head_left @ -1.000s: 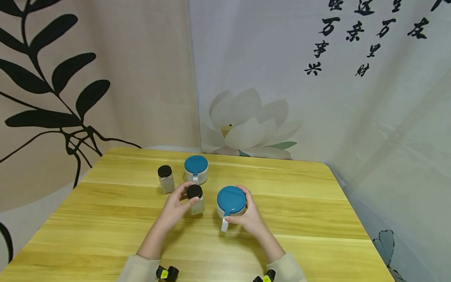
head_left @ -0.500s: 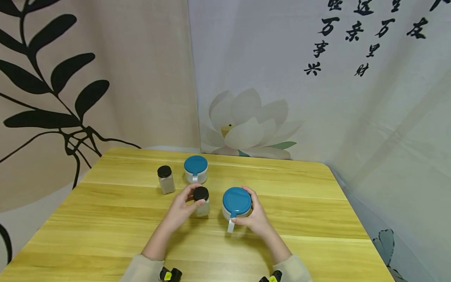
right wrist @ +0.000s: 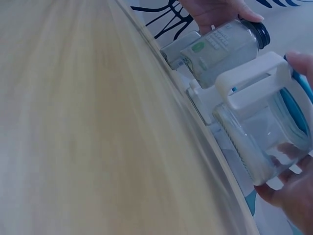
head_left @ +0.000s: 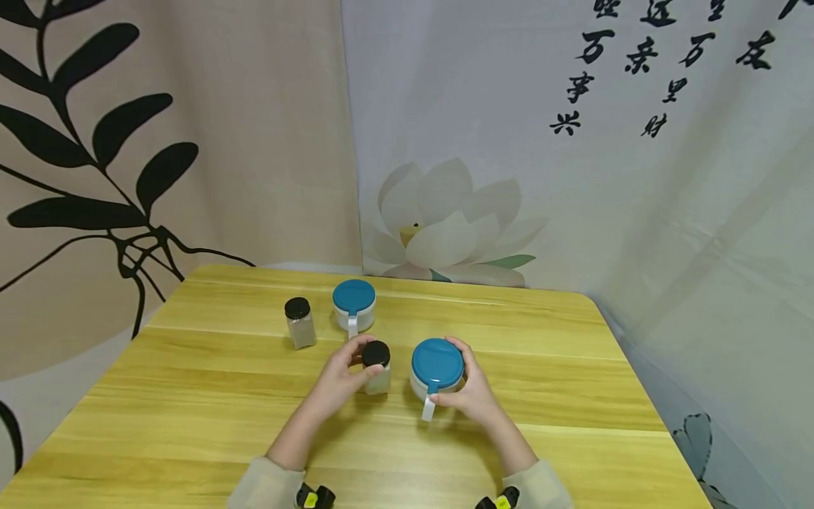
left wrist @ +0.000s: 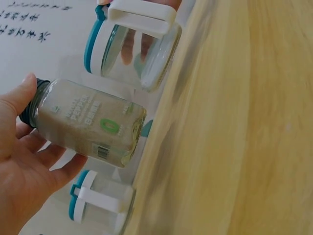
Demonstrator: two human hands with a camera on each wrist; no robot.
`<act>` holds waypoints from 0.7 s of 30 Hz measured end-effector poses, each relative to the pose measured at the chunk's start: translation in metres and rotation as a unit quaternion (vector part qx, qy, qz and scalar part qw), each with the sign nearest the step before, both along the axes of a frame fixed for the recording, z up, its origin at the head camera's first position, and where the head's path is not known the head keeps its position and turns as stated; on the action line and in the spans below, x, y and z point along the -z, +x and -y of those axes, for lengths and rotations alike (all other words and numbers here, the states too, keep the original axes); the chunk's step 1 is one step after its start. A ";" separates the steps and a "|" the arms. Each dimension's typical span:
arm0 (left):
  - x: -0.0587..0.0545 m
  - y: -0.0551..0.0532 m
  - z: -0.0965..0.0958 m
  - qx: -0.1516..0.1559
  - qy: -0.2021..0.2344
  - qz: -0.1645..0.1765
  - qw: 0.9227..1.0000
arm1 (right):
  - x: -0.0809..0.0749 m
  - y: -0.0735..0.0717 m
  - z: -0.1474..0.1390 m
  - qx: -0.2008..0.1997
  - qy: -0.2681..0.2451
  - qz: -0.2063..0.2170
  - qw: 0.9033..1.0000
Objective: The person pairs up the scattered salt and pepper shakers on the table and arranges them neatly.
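My left hand (head_left: 337,382) grips a square glass spice jar (head_left: 378,382) by its black screw lid and upper part. In the left wrist view, this jar (left wrist: 88,122) holds tan powder and carries printing that includes "PEPPER". My right hand (head_left: 475,392) holds a round seasoning pot (head_left: 437,364) with a blue lid and white handle, thumb near the handle's top and fingers around the far side. Its clear glass body (right wrist: 264,137) shows in the right wrist view. Both containers are nearly upright and apart; whether their bases touch the table I cannot tell.
A second blue-lidded pot (head_left: 354,305) stands behind my left hand, its handle facing me. Left of it is another black-capped jar (head_left: 300,324). The wooden table (head_left: 540,353) ends at a printed cloth backdrop (head_left: 445,106).
Both hands have shifted to the right and slightly nearer, carrying the spice jar and the held seasoning pot along. The two rear containers have stayed put.
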State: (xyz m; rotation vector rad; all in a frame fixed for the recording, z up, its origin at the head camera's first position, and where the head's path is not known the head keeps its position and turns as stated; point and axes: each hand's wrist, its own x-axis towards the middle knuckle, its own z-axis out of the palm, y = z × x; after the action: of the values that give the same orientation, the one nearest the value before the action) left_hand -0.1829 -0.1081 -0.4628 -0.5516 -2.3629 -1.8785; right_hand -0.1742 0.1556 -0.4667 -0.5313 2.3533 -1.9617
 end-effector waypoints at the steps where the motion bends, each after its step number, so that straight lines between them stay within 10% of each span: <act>1: 0.000 0.000 -0.001 0.001 0.000 0.002 1.000 | 0.000 0.000 -0.001 0.000 0.000 0.000 1.000; 21: 0.003 0.000 -0.021 0.025 -0.004 0.026 0.999 | 0.032 -0.009 -0.040 -0.025 -0.009 -0.043 0.999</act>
State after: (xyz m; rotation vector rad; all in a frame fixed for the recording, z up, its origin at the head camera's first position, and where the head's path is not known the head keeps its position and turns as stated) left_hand -0.1832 -0.0875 -0.4662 -0.5748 -2.4115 -1.9298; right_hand -0.1834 0.1957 -0.4989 -0.6819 2.3490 -1.9790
